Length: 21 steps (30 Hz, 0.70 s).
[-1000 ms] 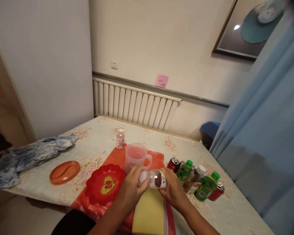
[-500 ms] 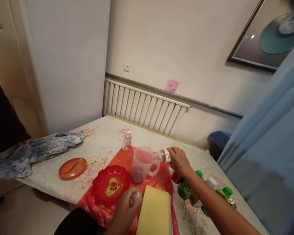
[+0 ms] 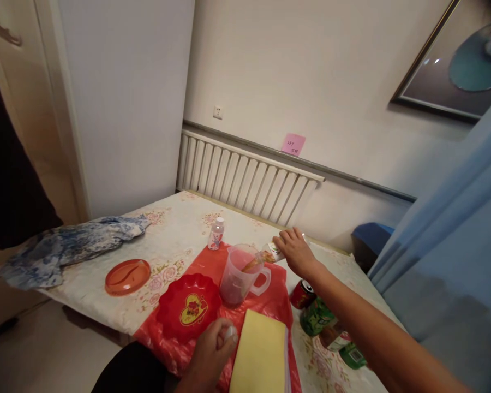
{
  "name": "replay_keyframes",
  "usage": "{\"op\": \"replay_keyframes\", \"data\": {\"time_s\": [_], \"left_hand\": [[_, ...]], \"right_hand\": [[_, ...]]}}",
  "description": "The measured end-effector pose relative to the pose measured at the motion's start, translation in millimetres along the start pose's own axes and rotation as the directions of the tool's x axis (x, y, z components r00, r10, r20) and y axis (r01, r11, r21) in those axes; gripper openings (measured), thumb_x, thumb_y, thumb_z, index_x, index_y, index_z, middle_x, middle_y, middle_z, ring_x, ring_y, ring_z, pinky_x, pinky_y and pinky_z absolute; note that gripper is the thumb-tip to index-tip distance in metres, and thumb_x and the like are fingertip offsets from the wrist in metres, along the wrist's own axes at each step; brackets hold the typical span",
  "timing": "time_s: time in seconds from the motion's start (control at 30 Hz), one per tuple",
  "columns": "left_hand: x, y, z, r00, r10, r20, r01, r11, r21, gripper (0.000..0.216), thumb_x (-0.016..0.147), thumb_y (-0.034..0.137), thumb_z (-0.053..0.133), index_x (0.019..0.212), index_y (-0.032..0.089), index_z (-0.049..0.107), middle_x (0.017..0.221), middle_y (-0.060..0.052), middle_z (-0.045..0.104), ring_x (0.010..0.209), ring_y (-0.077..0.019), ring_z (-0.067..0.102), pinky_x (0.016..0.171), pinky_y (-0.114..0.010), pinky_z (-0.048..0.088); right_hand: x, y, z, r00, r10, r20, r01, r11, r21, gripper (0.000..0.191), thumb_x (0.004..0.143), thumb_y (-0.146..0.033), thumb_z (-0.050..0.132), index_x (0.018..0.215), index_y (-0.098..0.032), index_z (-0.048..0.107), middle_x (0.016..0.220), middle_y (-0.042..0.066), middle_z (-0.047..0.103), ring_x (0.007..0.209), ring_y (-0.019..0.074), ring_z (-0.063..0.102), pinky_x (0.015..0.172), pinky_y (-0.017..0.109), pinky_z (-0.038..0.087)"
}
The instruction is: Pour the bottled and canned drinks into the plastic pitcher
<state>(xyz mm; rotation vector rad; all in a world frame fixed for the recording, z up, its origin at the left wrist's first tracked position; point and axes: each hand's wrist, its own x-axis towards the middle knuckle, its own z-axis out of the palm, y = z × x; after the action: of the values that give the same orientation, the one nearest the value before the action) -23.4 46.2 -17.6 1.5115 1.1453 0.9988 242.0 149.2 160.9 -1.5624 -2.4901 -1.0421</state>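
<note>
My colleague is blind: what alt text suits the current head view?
The right hand tilts a bottle, pouring brown liquid into a translucent pitcher; the left hand holds a white cap near a red scalloped tray.

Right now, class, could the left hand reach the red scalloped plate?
Probably yes: the left hand is close beside the red scalloped plate with nothing visible between, though the white cap it holds might hamper gripping.

I have my bare right forearm (image 3: 360, 317) stretched in from the lower right corner, ending at my right hand (image 3: 295, 252), raised near centre, back uppermost, fingers curled in a grip. My left hand (image 3: 216, 345) sits lower, by the bottom edge, thumb and bent fingers pinched together.
</note>
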Motion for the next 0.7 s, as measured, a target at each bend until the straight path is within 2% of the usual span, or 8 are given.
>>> {"op": "replay_keyframes", "data": {"time_s": [0.17, 0.37, 0.53, 0.7], "left_hand": [[-0.1, 0.0, 1.2, 1.0, 0.006, 0.015, -0.006, 0.999, -0.031, 0.031, 0.081, 0.047, 0.054, 0.087, 0.018, 0.064, 0.069, 0.002, 0.05, 0.064, -0.017, 0.047, 0.06, -0.028, 0.039], [0.5, 5.8, 1.4, 1.0, -0.025, -0.004, 0.025, 0.998, -0.058, 0.03, 0.077, 0.044, 0.055, 0.088, 0.018, 0.064, 0.071, 0.001, 0.055, 0.064, -0.0176, 0.049, 0.062, -0.029, 0.041], [1.4, 15.5, -2.2, 0.999, -0.027, -0.029, 0.025, 0.997, -0.068, 0.03, 0.074, 0.042, 0.056, 0.09, 0.019, 0.065, 0.075, 0.0, 0.059, 0.067, -0.019, 0.052, 0.063, -0.03, 0.043], [2.9, 22.2, -4.6, 0.999, -0.004, -0.041, 0.001, 0.999, -0.049, 0.026, 0.076, 0.041, 0.054, 0.084, 0.019, 0.064, 0.074, 0.0, 0.058, 0.067, -0.0186, 0.052, 0.063, -0.029, 0.043]], "right_hand": [[12.6, -3.6, -12.0, 0.995, -0.1, 0.0, 0.1, 0.988, -0.119, 0.027, 0.089, -0.009, 0.05, 0.112, -0.018, 0.06, 0.107, 0.012, 0.06, 0.106, 0.0291, 0.049, 0.112, 0.051, 0.022], [22.5, -13.1, -20.9, 0.983, -0.183, -0.021, 0.176, 0.966, -0.191, 0.02, 0.092, -0.013, 0.05, 0.109, -0.017, 0.06, 0.103, 0.011, 0.06, 0.106, 0.0279, 0.05, 0.114, 0.051, 0.022], [26.2, -18.4, -21.2, 0.977, -0.212, -0.03, 0.201, 0.957, -0.211, 0.017, 0.093, -0.017, 0.05, 0.107, -0.017, 0.06, 0.102, 0.011, 0.06, 0.105, 0.0283, 0.05, 0.114, 0.051, 0.021], [27.1, -21.8, -20.1, 0.978, -0.207, -0.011, 0.201, 0.96, -0.193, 0.019, 0.092, -0.015, 0.05, 0.108, -0.016, 0.06, 0.103, 0.012, 0.059, 0.105, 0.0286, 0.049, 0.113, 0.05, 0.021]]}}
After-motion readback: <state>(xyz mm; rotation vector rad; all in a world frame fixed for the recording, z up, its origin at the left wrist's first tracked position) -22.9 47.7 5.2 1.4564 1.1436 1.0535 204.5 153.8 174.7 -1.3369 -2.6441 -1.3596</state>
